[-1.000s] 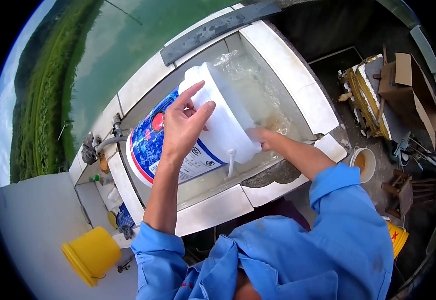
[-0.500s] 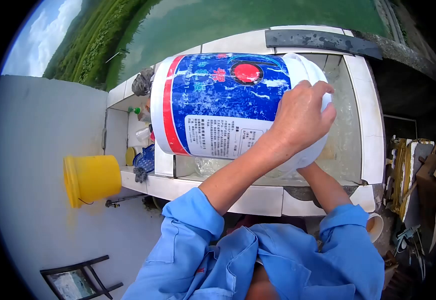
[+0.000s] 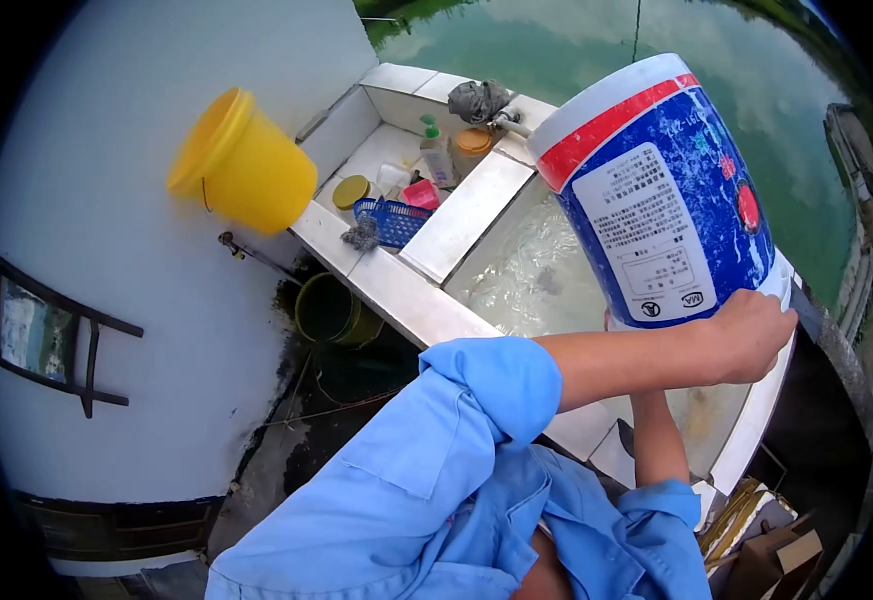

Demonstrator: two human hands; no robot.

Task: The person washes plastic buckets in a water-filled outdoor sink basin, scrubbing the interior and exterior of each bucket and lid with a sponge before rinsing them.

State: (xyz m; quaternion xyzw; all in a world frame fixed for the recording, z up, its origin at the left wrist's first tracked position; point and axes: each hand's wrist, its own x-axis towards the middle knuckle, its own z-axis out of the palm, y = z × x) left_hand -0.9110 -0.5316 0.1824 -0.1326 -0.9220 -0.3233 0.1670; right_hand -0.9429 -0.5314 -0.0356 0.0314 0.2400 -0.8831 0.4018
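Note:
A large white plastic bucket [image 3: 662,195] with a blue and red label is tipped over the water-holding tiled basin [image 3: 487,255]. Its base points up and its mouth faces the lower right. My left hand [image 3: 757,335] grips the rim, fingers curled over it. Below, my right forearm [image 3: 657,440] reaches up toward the bucket; my left forearm and the bucket cover most of my right hand, so its fingers cannot be made out. The inside of the bucket is out of sight.
A yellow bucket [image 3: 257,170] hangs by the white wall. A smaller compartment holds a blue basket [image 3: 394,220], a pump bottle [image 3: 439,155] and jars. A tap [image 3: 510,122] wrapped with grey cloth stands at the back. Green water [image 3: 517,50] lies beyond; cardboard [image 3: 777,555] sits lower right.
The view has swung left and rotated. The bucket has gone from lying nearly level to a steeper tilt, base higher. My left hand keeps its hold on the rim.

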